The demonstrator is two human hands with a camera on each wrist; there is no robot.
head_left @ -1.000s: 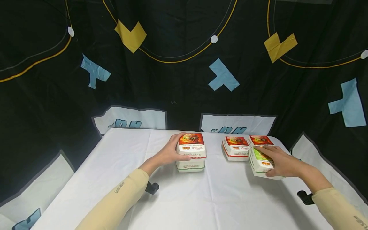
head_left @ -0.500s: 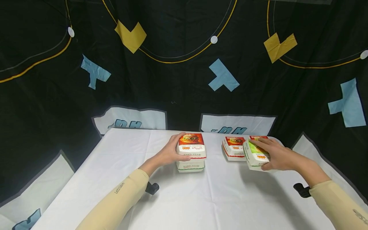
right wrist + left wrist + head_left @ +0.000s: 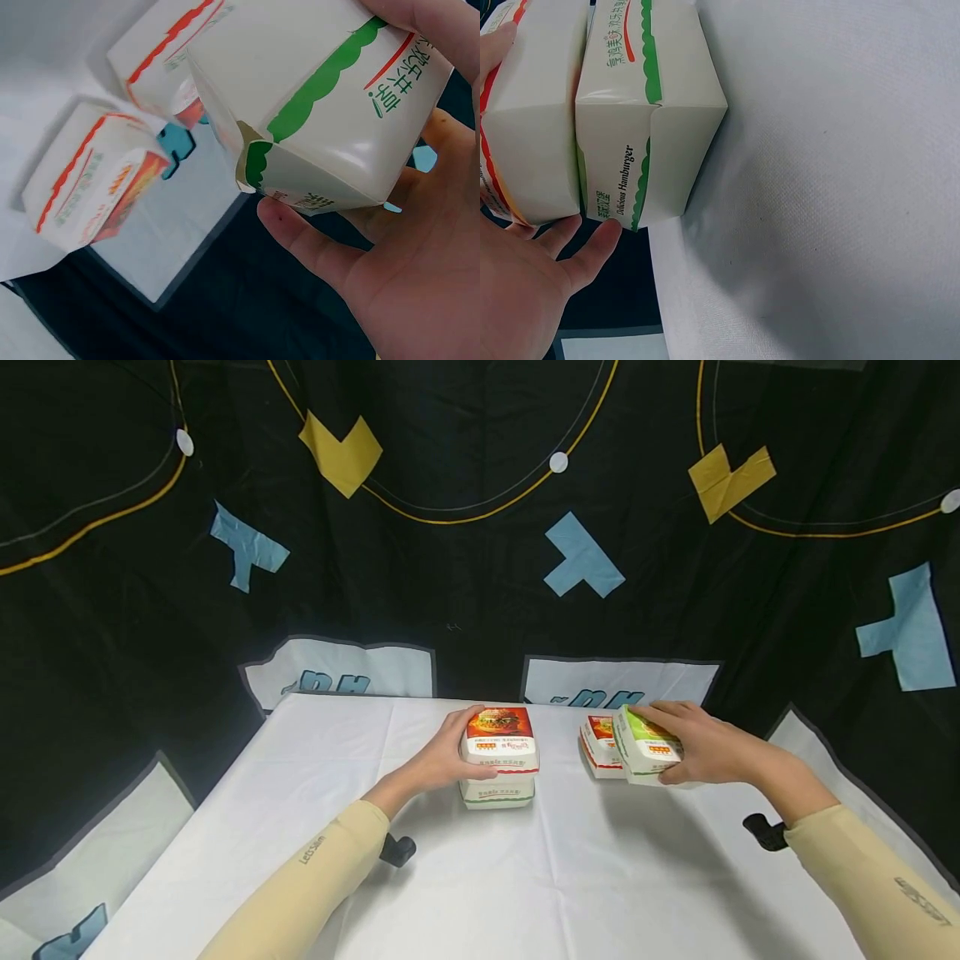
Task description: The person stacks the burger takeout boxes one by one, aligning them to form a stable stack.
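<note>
My left hand [image 3: 438, 756] grips a red-topped hamburger box [image 3: 501, 743] between thumb and fingers. That box rests on a green-trimmed hamburger box [image 3: 497, 794], and one finger touches the lower box's side in the left wrist view. My right hand [image 3: 712, 747] holds another green hamburger box [image 3: 643, 752] off the table, slightly tilted. Behind it, a red hamburger box [image 3: 598, 752] is partly covered. The right wrist view shows two red boxes below: one red box [image 3: 90, 176] at left and another red box [image 3: 161, 64] higher up; one is hidden in the head view.
A white cloth covers the table [image 3: 465, 885]. Its far edge meets a black curtain [image 3: 480, 585] with yellow and blue patches. Dark wrist-camera mounts stick out below both wrists.
My right hand has lifted the green hamburger box and carried it left, so that it now covers part of the nearer red box. The left hand and its stack have stayed still.
</note>
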